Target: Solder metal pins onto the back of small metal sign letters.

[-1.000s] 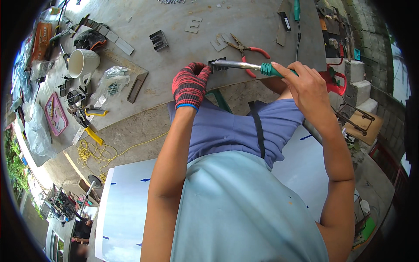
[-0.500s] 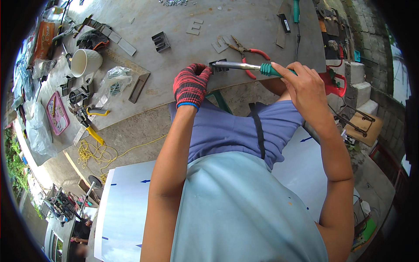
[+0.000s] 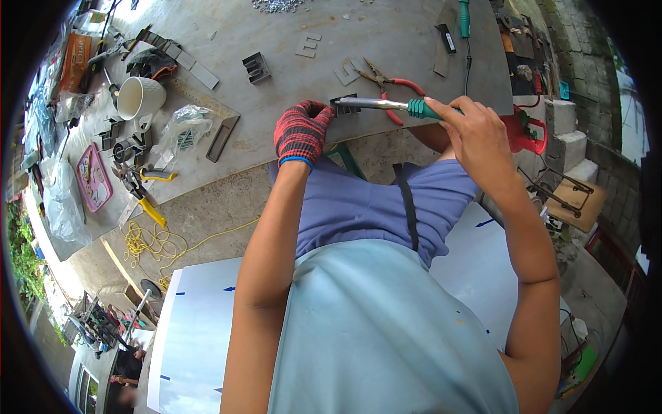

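My left hand (image 3: 302, 134), in a red and black knit glove, is closed at the table's front edge. Its fingertips pinch the near end of a small dark metal piece (image 3: 350, 108), partly hidden by the glove and the tool. My bare right hand (image 3: 477, 138) grips the green ribbed handle of a soldering iron (image 3: 386, 104). The iron's metal shaft reaches left across the piece, its tip close to my gloved fingers. Red-handled pliers (image 3: 383, 84) lie open just beyond the shaft. Farther off are an E-shaped dark metal form (image 3: 256, 68) and a flat E-shaped plate (image 3: 308, 45).
At left on the table (image 3: 276, 27) are a white mug (image 3: 140, 98), a clear plastic bag (image 3: 185, 127), yellow-handled cutters (image 3: 141, 191) and a pink tray (image 3: 93, 178). Another green handle (image 3: 465, 19) with a black cord lies at far right. Yellow cord (image 3: 148, 243) coils on the floor.
The view has shifted very slightly. Both hands, the soldering iron and the dark metal piece keep almost the same places.
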A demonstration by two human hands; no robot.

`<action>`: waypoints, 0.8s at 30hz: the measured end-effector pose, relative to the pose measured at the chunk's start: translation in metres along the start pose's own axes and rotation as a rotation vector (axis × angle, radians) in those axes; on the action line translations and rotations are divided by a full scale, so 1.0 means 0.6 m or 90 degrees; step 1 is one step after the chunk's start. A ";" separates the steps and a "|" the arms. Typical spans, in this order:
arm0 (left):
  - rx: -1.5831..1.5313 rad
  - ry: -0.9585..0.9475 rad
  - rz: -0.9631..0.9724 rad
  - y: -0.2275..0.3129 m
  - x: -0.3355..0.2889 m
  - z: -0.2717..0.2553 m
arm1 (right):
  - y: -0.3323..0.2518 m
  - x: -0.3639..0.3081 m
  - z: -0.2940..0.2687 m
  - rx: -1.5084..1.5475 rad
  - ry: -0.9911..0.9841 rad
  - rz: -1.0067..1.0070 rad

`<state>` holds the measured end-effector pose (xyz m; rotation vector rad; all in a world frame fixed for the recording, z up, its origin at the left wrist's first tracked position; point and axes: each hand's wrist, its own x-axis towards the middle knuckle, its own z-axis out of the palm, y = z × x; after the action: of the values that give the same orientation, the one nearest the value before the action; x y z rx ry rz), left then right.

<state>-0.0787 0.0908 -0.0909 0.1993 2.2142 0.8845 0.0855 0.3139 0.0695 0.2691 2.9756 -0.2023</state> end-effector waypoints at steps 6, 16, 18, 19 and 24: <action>0.000 -0.005 0.003 0.005 -0.003 -0.004 | -0.001 0.000 0.001 0.024 -0.017 0.025; -0.021 -0.020 -0.022 0.008 -0.002 -0.003 | -0.004 -0.002 0.004 -0.007 0.011 0.015; -0.021 -0.022 -0.028 0.013 -0.005 -0.006 | -0.003 -0.004 0.004 0.027 -0.008 0.042; -0.022 -0.025 -0.035 0.015 -0.007 -0.008 | -0.003 -0.004 0.004 0.061 -0.028 0.067; -0.012 -0.008 -0.007 0.005 -0.003 -0.004 | -0.006 -0.010 0.007 0.086 -0.026 0.080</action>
<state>-0.0794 0.0911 -0.0868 0.1843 2.1923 0.8948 0.0916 0.3088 0.0668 0.4601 2.8968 -0.3895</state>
